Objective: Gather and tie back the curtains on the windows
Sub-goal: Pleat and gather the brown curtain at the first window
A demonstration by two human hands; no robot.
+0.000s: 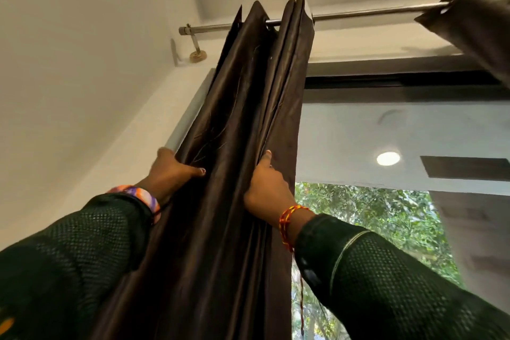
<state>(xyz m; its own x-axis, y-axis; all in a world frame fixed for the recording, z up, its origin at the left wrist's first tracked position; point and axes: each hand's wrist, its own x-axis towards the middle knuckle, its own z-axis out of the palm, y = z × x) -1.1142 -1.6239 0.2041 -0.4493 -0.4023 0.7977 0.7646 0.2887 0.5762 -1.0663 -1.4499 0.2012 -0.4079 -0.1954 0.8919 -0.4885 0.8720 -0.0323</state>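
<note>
The glossy dark-brown curtain [248,119] hangs bunched in deep vertical pleats from a round metal rod [372,11] at the window's left edge. The left hand [171,171] grips its outer folds; the right hand [266,188] pinches its inner folds.

The one head-worn view tilts steeply upward, close beneath the curtain [248,119] and rod [358,15].

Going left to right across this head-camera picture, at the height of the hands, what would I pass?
Wall → left hand, gripping the curtain's left edge → dark curtain, gathered in folds → right hand, gripping its right edge → window.
</note>
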